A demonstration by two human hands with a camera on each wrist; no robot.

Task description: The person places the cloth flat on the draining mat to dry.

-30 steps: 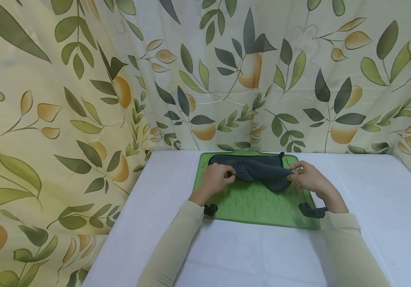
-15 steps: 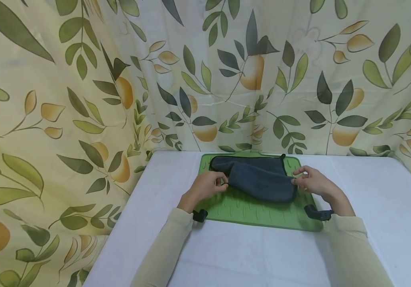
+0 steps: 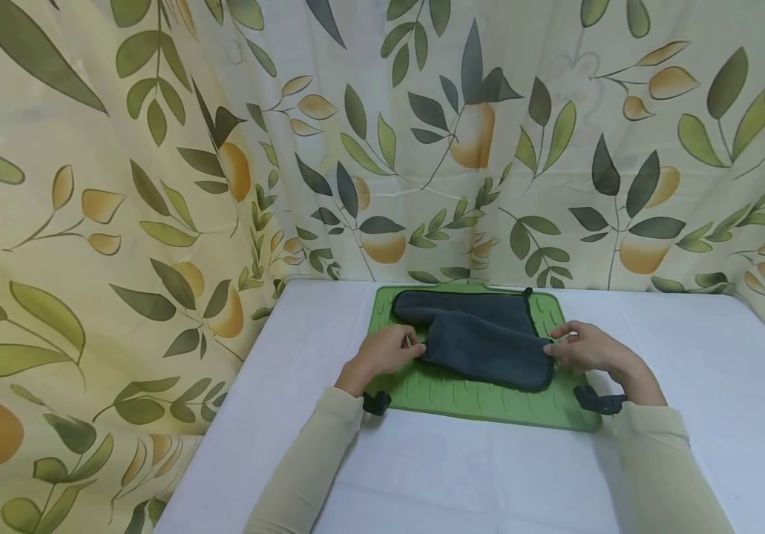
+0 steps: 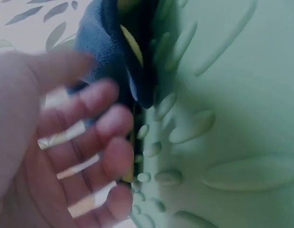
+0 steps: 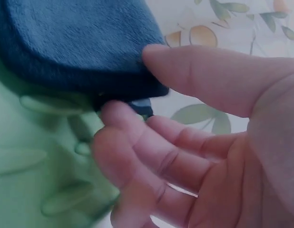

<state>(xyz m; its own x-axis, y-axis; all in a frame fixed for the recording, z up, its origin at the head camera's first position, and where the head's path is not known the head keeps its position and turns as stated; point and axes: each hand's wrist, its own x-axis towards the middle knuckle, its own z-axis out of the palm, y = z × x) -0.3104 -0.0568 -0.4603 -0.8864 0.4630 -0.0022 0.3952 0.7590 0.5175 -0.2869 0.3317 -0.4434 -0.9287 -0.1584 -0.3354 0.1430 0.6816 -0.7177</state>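
A dark blue-grey cloth [image 3: 485, 348] with black edging lies partly folded over itself on a green ridged board [image 3: 449, 393]. My left hand [image 3: 382, 351] pinches the left end of the cloth's folded-over part. In the left wrist view the thumb presses the fuzzy cloth [image 4: 97, 45], a strip of yellow shows inside the fold, and the other fingers are spread beside it. At the right end, my right hand [image 3: 592, 352] pinches the cloth's edge. The right wrist view has the thumb on top of the cloth corner [image 5: 94, 42] and the fingertips beneath it.
Under the board is a table with a white cover [image 3: 449, 475]. A curtain printed with leaves and fruit [image 3: 389, 200] hangs behind the table and along its left side. Each wrist wears a black camera strap, the right strap [image 3: 599, 400] close to the board's right edge.
Both hands have drawn the cloth's upper layer toward the front of the board. It has gone from bunched to spread flatter, with its front edge now lower over the green ridges.
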